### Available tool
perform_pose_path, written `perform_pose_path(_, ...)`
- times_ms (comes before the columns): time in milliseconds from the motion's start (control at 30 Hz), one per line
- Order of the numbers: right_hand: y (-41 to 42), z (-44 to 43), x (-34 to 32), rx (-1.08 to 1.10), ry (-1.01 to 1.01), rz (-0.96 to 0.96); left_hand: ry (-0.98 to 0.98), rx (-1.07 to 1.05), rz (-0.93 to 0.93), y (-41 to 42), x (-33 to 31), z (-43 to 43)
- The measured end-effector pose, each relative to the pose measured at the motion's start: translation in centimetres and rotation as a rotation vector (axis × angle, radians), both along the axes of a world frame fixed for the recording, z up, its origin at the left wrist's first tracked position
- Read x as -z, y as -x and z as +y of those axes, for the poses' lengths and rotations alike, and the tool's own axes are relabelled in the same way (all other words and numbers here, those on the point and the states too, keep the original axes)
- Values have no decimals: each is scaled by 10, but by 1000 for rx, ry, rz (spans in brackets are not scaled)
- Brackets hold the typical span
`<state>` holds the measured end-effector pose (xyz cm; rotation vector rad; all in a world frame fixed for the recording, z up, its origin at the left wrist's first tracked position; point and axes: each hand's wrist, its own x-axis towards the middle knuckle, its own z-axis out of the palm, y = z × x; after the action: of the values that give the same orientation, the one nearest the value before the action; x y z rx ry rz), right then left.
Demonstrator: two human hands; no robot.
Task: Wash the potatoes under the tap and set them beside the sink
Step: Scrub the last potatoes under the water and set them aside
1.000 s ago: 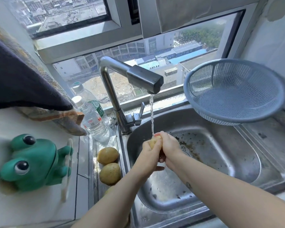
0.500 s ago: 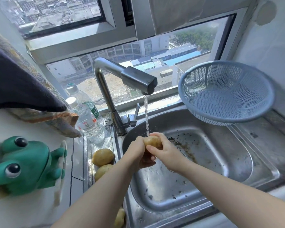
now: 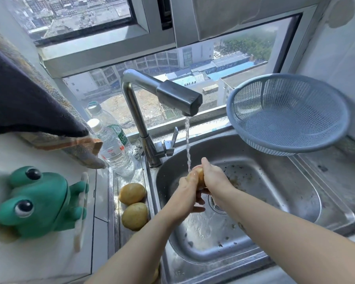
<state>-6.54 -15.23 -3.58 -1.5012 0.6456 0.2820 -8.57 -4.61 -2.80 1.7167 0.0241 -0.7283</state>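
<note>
A yellow potato (image 3: pixel 199 174) sits between both hands over the steel sink (image 3: pixel 275 193), right under the running stream from the tap (image 3: pixel 178 98). My left hand (image 3: pixel 188 193) cups it from the left and below; my right hand (image 3: pixel 213 179) wraps it from the right. Most of the potato is hidden by fingers. Two more potatoes lie on the steel ledge left of the basin, one (image 3: pixel 132 193) behind the other (image 3: pixel 135 216). A sliver of a third potato (image 3: pixel 155 274) peeks out beneath my left forearm.
A blue plastic colander (image 3: pixel 287 113) leans at the sink's back right corner. Two water bottles (image 3: pixel 113 146) stand left of the tap base. A green frog holder (image 3: pixel 39 201) sits on the white counter at left, under a hanging dark cloth (image 3: pixel 29 103).
My hands have turned the potato under the stream, and the right hand now covers more of it. The camera view shifted slightly.
</note>
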Motion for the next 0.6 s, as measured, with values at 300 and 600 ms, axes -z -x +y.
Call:
perform_pose_path(300, 12, -2, -2, -249, -106, -94, -38, -264, 181, -22, -2, 12)
perform_pose_path(600, 20, -18, -9, -522, -153, -160, -18, -130, 408, -27, -4, 21)
